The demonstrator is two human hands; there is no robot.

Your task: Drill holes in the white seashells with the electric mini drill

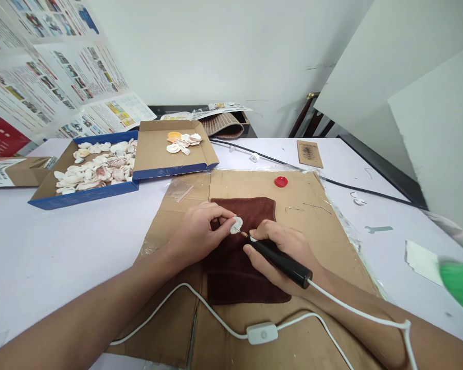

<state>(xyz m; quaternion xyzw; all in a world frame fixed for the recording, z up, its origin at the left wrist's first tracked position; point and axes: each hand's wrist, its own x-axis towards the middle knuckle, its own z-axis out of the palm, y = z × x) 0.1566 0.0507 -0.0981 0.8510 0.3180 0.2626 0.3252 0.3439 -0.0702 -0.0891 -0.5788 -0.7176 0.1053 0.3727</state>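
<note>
Between its thumb and fingertips, my left hand [204, 228] pinches a small white shell [236, 225] over a dark brown cloth [239, 288]. A black rotary tool [281, 259] with a thin metal bit lies in my right hand [280, 246], its fingers wrapped round the front of the handle. The bit's tip meets the face of the shell, or nearly so; contact is too small to tell. A white cord leaves the back of the tool.
An inline switch [262, 333] sits on the cardboard [239, 182] near me. Shells fill a blue box [85, 196] at the left; more lie on its lid [150, 149]. A red cap [281, 181], hex keys and a wrench [378, 229] are farther right.
</note>
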